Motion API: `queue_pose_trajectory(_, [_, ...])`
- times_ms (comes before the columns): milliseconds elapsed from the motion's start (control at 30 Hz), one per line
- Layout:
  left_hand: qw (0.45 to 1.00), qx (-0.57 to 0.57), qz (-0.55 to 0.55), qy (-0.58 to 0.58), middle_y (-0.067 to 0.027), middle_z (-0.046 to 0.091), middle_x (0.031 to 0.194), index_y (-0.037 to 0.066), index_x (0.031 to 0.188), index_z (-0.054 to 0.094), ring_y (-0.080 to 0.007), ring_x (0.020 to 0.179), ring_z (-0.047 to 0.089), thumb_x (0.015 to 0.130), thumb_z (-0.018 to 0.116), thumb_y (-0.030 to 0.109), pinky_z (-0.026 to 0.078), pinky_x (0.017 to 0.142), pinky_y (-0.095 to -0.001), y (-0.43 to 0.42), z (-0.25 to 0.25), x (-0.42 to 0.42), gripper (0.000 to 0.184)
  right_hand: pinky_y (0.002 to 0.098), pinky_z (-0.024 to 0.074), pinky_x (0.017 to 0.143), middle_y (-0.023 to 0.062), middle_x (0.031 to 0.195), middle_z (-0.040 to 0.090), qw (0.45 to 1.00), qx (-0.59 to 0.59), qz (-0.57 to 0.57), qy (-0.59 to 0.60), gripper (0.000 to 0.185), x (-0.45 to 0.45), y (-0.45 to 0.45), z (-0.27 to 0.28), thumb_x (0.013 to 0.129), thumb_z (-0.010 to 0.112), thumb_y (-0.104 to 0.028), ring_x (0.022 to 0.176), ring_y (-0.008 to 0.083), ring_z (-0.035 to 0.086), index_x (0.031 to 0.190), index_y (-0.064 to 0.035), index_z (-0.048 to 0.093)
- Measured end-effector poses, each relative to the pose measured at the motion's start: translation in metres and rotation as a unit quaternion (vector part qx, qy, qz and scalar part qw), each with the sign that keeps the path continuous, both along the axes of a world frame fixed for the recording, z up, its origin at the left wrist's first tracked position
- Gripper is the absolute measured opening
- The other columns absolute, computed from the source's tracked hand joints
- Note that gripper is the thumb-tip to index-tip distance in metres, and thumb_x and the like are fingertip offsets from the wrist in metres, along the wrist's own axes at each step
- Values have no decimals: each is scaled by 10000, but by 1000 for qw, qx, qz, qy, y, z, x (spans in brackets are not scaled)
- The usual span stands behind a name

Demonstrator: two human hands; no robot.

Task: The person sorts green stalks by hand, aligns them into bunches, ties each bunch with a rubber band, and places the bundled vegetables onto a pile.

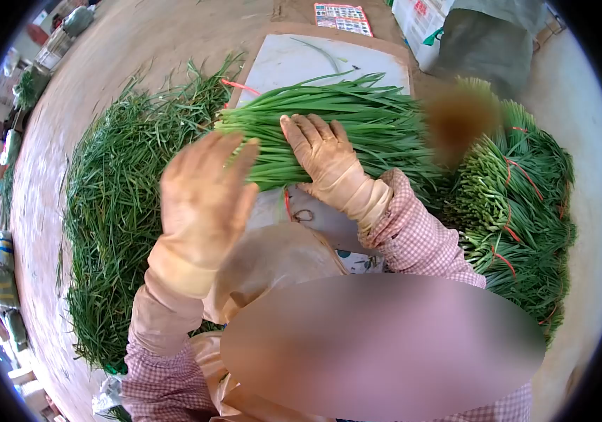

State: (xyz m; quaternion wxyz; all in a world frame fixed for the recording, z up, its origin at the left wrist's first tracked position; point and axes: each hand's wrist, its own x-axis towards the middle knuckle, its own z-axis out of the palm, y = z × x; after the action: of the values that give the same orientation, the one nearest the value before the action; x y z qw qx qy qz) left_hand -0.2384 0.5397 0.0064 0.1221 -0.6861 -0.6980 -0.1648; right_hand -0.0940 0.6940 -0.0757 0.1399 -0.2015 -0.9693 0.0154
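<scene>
A thick bunch of green chives [385, 133] lies across a pale board [280, 60], its cut ends to the left. My right hand [329, 165], in a stained rubber glove, lies flat on top of the bunch, thumb at its near edge. By the cut ends, my left hand [206, 190], gloved too, is raised with fingers stretched out and slightly blurred. Its fingertips overlap the stems in view; whether they touch I cannot tell. A red tie [241, 87] shows beyond the bunch, and a red strip also shows on the near side.
Loose greens [118, 232] are heaped on the left. Tied chive bunches [519, 204] with red bands are stacked on the right. Beyond the board lie a printed sheet [343, 19] and a white box [417, 32], beside a dark grey cover [487, 46].
</scene>
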Motion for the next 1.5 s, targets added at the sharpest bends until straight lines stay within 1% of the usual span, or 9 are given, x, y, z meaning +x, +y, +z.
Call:
queue_pose_trajectory(133, [982, -150, -28, 111, -139, 315, 1494, 117, 1463, 297, -308, 1402, 272, 595, 827, 281, 155, 1149, -507, 41, -34, 5, 1029, 469, 310, 1076, 148, 1383, 419, 999, -14, 9, 31, 986, 2, 2, -2, 617, 801, -270, 1296, 317, 382, 1423, -2, 300])
queue_pose_trajectory(433, [987, -116, -13, 113, -144, 375, 1442, 166, 1484, 254, -325, 1339, 364, 624, 799, 320, 208, 1114, -556, 60, -55, 1, 1029, 465, 347, 1064, 152, 1342, 457, 996, -29, -7, 90, 821, 40, 1, 14, 693, 787, -322, 1275, 331, 413, 1356, -16, 412])
queue_pose_trajectory(567, [984, -137, -9, 118, -141, 384, 1427, 166, 1489, 241, -327, 1325, 374, 610, 809, 358, 234, 1091, -566, 60, -53, 1, 1064, 259, 514, 696, 43, 845, 660, 815, -349, -139, 442, 179, 84, 29, 21, 906, 644, -142, 768, 147, 620, 1054, -40, 646])
queue_pose_trajectory(633, [983, -142, -3, 114, -139, 368, 1440, 169, 1498, 215, -326, 1333, 362, 585, 827, 372, 230, 1093, -565, 61, -53, 0, 1117, 218, 465, 599, 1, 760, 641, 743, -441, -231, 448, 152, 103, 49, 24, 942, 608, -166, 660, 77, 551, 990, -34, 666])
queue_pose_trajectory(800, [986, -144, -4, 88, -133, 355, 1452, 184, 1505, 194, -317, 1343, 349, 556, 844, 387, 221, 1096, -564, 64, -52, -3, 1168, 242, 414, 583, 11, 710, 576, 865, -364, -209, 276, 201, 110, 61, 8, 909, 653, -180, 627, 86, 459, 921, 18, 618])
queue_pose_trajectory(1033, [988, -146, -13, 56, -129, 360, 1441, 196, 1492, 218, -312, 1348, 336, 523, 872, 322, 260, 1085, -568, 69, -55, -8, 1175, 232, 388, 560, -4, 668, 557, 857, -357, -185, 323, 185, 96, 66, -8, 893, 672, -154, 611, 73, 428, 942, 22, 643])
queue_pose_trajectory(1300, [985, -161, -4, 61, -134, 329, 1463, 211, 1494, 202, -326, 1360, 316, 631, 820, 347, 263, 1091, -575, 73, -60, -12, 1070, 203, 386, 446, 30, 646, 595, 606, -465, -258, 592, 88, 86, 66, 7, 908, 609, -101, 476, 80, 481, 911, -22, 649])
queue_pose_trajectory(1400, [982, -176, -2, 67, -137, 326, 1467, 216, 1496, 195, -325, 1368, 305, 642, 811, 368, 258, 1097, -575, 79, -61, -17, 1064, 224, 470, 546, 43, 799, 656, 729, -474, -85, 486, 55, 84, 20, 43, 896, 640, -83, 653, 103, 586, 924, -37, 651])
queue_pose_trajectory(1500, [981, -186, 3, 57, -142, 320, 1472, 217, 1495, 194, -326, 1370, 304, 642, 811, 373, 259, 1099, -572, 80, -60, -17, 1064, 290, 528, 648, 88, 820, 677, 849, -491, 35, 191, 138, 72, -18, 42, 839, 692, -108, 721, 164, 646, 957, -40, 672])
